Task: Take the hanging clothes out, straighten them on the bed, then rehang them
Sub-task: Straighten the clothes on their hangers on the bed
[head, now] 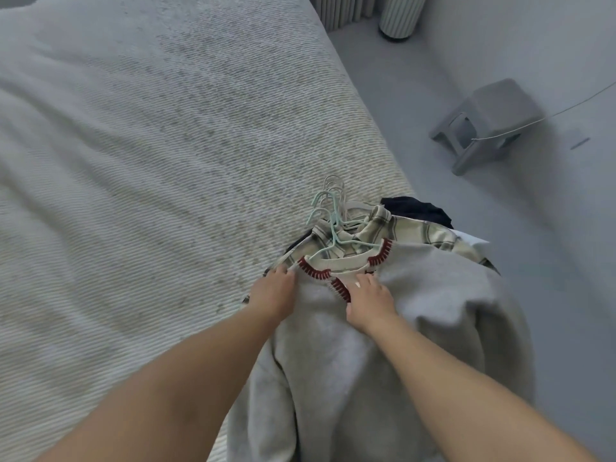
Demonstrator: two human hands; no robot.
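A pile of clothes on hangers lies at the bed's (150, 168) right edge. On top is a grey sweater (333, 355) with a cream collar edged in dark red stitching. Under it lie a plaid shirt (413, 233) and a dark garment (416, 210). Several hanger hooks (328, 208), pale green and white, stick out above the collars. My left hand (271, 291) grips the sweater's left shoulder by the collar. My right hand (370, 303) holds the collar's front at the red stitching.
The bed is covered by a ribbed off-white blanket. On the floor to the right stand a small grey step stool (490, 121) with a thin cord across it and a ribbed cylindrical bin (401, 15) near a curtain.
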